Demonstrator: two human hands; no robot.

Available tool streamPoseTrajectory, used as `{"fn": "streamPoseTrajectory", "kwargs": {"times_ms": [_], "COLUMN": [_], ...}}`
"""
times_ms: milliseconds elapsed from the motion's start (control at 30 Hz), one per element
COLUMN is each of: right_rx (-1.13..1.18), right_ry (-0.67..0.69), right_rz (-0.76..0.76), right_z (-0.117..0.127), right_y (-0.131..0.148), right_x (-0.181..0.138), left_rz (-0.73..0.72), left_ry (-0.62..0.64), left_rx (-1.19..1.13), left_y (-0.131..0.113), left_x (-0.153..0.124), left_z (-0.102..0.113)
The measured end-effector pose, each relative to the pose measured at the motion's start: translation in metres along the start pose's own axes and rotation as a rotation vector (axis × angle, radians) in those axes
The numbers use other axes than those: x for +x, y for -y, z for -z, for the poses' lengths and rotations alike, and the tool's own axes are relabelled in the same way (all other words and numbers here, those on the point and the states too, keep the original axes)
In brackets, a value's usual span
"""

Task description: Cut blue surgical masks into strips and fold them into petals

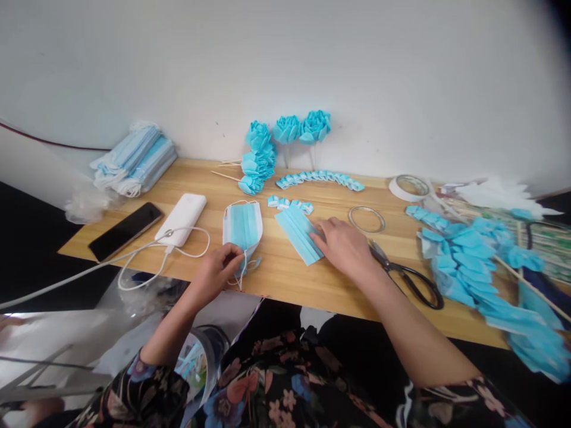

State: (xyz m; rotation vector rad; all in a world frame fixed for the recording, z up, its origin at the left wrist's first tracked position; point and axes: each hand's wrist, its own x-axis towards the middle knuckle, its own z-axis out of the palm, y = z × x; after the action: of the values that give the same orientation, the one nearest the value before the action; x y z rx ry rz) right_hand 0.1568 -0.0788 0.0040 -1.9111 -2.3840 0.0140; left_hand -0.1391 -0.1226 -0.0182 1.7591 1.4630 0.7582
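Note:
My left hand [217,274] pinches the lower edge of a blue and white face mask [243,224] near its ear loops, at the table's front edge. To the right, my right hand [344,245] has its thumb and fingers closed at the right edge of a pleated blue mask sheet [300,233] without visible loops. Just behind that sheet lies a short row of folded blue and white pieces [285,204]. Scissors [408,274] with black handles rest beside my right forearm, partly hidden by it. A wire ring [366,219] lies behind my right hand.
Blue paper-like flowers [259,157] on sticks and a curved folded strip [319,177] are by the wall. Stacked masks [138,157], a phone [126,230] and a cabled white power bank [182,220] occupy the left. Tape [395,189] and blue petal strips [464,261] lie right.

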Motion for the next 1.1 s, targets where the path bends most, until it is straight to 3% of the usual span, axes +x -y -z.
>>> {"fn": "streamPoseTrajectory", "kwargs": {"times_ms": [300, 533, 667, 767, 833, 967, 1100], "right_rx": [0.035, 0.031, 0.141, 0.341, 0.602, 1.122, 1.381], "right_ry": [-0.062, 0.055, 0.088, 0.035, -0.013, -0.107, -0.168], "right_rz": [0.054, -0.092, -0.071, -0.057, -0.047, 0.010, 0.004], "right_z": [-0.001, 0.000, 0.001, 0.000, -0.002, 0.000, 0.007], "right_y": [0.014, 0.007, 0.001, -0.005, -0.007, -0.003, 0.008], "right_x": [-0.006, 0.012, 0.014, 0.009, 0.007, 0.007, 0.013], "left_rz": [-0.065, -0.196, -0.313, -0.318, -0.304, -0.260, -0.183], "left_ry": [0.017, 0.007, 0.085, 0.127, 0.149, 0.132, 0.167], "left_rx": [0.059, 0.180, 0.336, 0.365, 0.319, 0.093, -0.196], "left_y": [-0.001, -0.003, -0.009, -0.014, -0.019, -0.035, -0.055], "left_x": [-0.002, -0.001, -0.002, 0.001, 0.006, 0.029, 0.062], "left_z": [0.004, -0.004, -0.009, -0.007, -0.004, -0.002, -0.017]}}
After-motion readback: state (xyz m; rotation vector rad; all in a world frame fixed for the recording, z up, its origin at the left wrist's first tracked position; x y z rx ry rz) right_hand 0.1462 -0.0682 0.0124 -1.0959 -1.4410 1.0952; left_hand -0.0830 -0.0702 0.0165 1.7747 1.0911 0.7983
